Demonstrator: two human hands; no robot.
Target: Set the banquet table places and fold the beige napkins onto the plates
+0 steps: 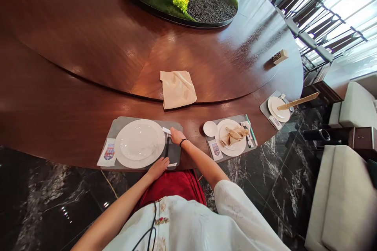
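Dark chopsticks (pixel 167 147) lie on the grey placemat (pixel 176 153), right of two stacked white plates (pixel 140 141). My right hand (pixel 177 137) is closed at their far end, beside a small white chopstick rest (pixel 166 130). At the near end, the fingers of my left hand (pixel 159 168) are closed on the chopsticks by the table edge. A small white strip (pixel 172 164) lies beside those fingertips, partly covered. Left of the plates is a white printed packet (pixel 107 153). Beyond the setting, a folded beige cloth napkin (pixel 178 89) overlaps the turntable's edge.
A planted moss-and-gravel centrepiece (pixel 176 8) stands on the turntable (pixel 118 55). To the right are a setting with a small bowl (pixel 210 128) and tied napkin (pixel 234 136), another plate (pixel 278 109), and a box (pixel 279 57). Pale armchairs (pixel 338 196) stand beyond.
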